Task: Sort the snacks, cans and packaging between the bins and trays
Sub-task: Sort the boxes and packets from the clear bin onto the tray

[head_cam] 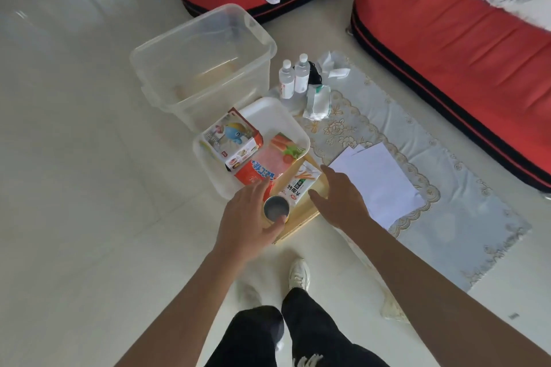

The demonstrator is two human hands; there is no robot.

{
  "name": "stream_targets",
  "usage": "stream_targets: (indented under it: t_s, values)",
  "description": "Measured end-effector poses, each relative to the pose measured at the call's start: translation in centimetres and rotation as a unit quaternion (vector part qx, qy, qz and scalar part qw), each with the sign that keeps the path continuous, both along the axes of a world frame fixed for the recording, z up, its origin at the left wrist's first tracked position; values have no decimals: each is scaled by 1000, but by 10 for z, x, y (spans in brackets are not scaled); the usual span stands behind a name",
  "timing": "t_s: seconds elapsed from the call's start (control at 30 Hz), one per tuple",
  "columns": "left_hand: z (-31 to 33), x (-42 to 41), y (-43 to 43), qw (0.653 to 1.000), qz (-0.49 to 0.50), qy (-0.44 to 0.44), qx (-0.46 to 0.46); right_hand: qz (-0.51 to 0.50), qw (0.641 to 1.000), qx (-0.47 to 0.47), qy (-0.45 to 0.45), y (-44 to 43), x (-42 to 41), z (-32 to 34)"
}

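Metal can (276,208) wrapped in left hand (249,217) fingers (275,225); right hand (340,198) spread open, empty, above wooden tray (301,219).

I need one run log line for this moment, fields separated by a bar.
left hand: holds can | right hand: open, over wooden tray | white tray: snack packs | clear bin: nearly empty
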State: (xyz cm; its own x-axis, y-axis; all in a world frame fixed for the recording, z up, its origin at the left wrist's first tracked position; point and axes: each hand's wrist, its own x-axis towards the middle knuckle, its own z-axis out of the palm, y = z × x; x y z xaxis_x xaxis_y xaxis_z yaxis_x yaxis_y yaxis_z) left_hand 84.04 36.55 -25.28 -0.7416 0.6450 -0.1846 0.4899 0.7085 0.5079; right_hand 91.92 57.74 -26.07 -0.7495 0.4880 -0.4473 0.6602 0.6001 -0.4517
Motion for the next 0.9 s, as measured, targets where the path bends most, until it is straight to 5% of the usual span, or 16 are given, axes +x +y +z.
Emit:
stream_targets:
  t_s: [0.4,0.9]
  values:
    - [-116,-20,4,995,-30,-73,65,-87,996,24,-16,-11,-48,-129]
    - [-131,-30,0,990,-24,-107,93,-123,983,132,-48,-35,-88,-172]
